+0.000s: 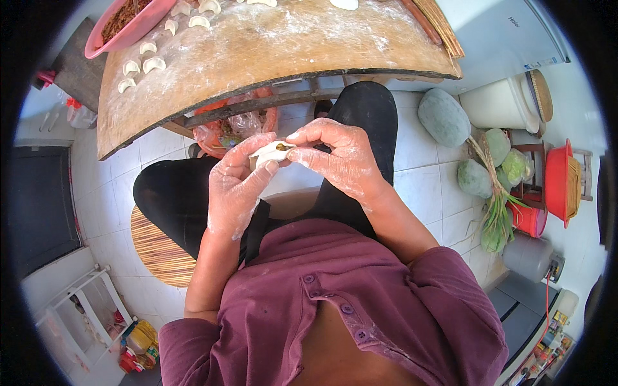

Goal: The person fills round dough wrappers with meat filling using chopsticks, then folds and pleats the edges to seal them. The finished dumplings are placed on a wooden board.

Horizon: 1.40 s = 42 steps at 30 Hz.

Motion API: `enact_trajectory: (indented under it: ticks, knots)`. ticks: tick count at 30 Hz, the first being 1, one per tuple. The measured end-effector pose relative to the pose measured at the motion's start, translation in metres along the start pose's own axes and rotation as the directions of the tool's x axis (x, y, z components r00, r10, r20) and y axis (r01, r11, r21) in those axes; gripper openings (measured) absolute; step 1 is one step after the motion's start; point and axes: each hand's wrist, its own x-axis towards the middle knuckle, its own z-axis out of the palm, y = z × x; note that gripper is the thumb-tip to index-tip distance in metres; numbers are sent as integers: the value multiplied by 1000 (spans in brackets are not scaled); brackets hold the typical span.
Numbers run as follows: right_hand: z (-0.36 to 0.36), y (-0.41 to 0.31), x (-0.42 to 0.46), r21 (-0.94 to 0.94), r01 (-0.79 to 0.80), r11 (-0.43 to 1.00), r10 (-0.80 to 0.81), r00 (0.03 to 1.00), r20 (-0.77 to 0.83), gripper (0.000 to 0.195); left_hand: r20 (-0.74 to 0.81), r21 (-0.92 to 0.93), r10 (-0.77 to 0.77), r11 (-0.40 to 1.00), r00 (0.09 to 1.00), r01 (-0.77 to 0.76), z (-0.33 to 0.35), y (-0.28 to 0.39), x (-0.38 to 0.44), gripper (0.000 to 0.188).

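Note:
Between my two floury hands, above my lap, is a partly folded dumpling (268,153) with a bit of filling showing at its right end. My left hand (240,181) holds the dough from the left, thumb in front and fingers behind. The thumb and forefinger of my right hand (338,154) pinch its right end by the opening. On the floured wooden board (270,53) before me, several folded dumplings (154,63) lie towards the left. A pink bowl (140,34) of minced filling (120,21) stands at the board's left corner, with a utensil handle in it.
A flat dough wrapper (344,4) lies at the board's far edge; a rolling pin (421,19) lies at its right. Beneath the board sits an orange-red basket (212,135) with plastic bags. Wax gourds (444,117) rest on the tiled floor at right, near a red basin (556,183).

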Motion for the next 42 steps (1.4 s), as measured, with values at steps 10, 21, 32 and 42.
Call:
enact_trajectory:
  ticks: [10, 21, 32, 42]
  knots:
    - [0, 6, 2, -214, 323, 922, -331, 944, -2, 14, 6, 0, -19, 1000, 1000, 19, 2, 1, -1, 36]
    - [-5, -11, 12, -545, 559, 625, -587, 797, 144, 30, -8, 55, 3, 998, 1000, -2, -3, -4, -1, 38]
    - [-4, -2, 10, -272, 412, 870, -404, 911, 90, 24, 36, 102, 13, 995, 999, -17, -5, -1, -2, 36]
    - [-5, 1, 13, -368, 511, 777, -512, 853, 104, 21, 74, 132, 21, 991, 997, -30, -4, 0, 0, 33]
